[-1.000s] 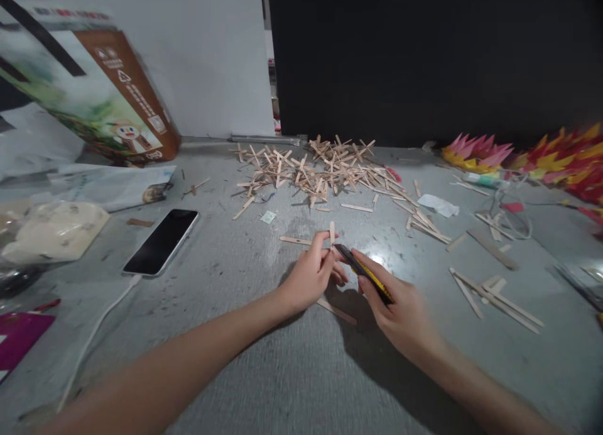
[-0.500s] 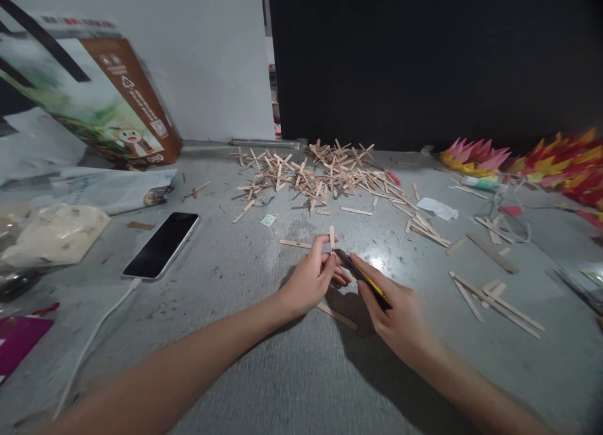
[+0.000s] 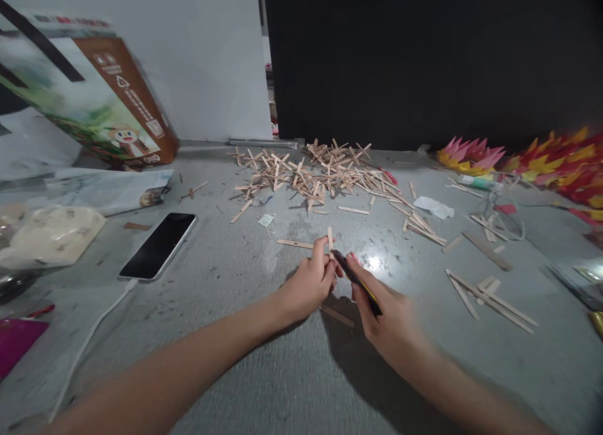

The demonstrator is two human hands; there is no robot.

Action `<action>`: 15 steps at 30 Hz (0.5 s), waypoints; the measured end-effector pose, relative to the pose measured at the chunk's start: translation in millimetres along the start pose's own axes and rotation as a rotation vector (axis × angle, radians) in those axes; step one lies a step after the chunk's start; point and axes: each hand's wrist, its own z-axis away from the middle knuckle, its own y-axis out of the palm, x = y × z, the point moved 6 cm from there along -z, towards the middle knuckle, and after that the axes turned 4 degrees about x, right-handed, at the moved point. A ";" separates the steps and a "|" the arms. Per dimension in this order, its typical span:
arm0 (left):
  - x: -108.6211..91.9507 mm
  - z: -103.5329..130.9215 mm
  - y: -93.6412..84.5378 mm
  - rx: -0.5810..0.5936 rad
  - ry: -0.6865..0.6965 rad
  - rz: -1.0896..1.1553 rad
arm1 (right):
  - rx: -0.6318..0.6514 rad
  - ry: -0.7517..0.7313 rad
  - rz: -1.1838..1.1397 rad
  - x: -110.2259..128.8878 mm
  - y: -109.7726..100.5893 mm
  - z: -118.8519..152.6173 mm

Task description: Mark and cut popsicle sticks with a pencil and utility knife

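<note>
My left hand (image 3: 308, 283) is closed on a pale wooden craft stick (image 3: 330, 237), which points up from between the fingers. In my right hand (image 3: 389, 312) is a black and yellow utility knife (image 3: 360, 284), angled up and to the left. Its tip is at the stick, close to my left fingertips; whether the blade touches the wood is too small to tell. One flat craft stick (image 3: 294, 243) lies just behind my left hand. Another stick (image 3: 336, 316) rests on the table in the shadow below my hands.
A heap of crossed craft sticks (image 3: 301, 174) spreads at the back of the grey table (image 3: 264, 378). Loose sticks (image 3: 490, 300) lie at right. A phone (image 3: 159, 246) with a white cable is at left, near a printed bag (image 3: 117, 102). Folded paper petals (image 3: 471, 155) stand back right.
The view has shifted slightly, moving the whole scene a little left. My right hand and the knife have tilted slightly, and my left lower fingers are curled in more. Both grips are kept.
</note>
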 end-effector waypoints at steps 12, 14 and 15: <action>2.6 -1.0 -0.1 0.032 0.016 -0.078 | 0.053 0.084 -0.021 -6.2 -1.2 0.7; 2.9 -1.4 -0.5 0.029 0.027 -0.112 | 0.046 0.080 -0.024 -5.3 -1.9 0.4; 2.8 -1.5 -1.0 0.028 0.033 -0.135 | 0.045 0.081 -0.022 -4.5 -2.5 -0.1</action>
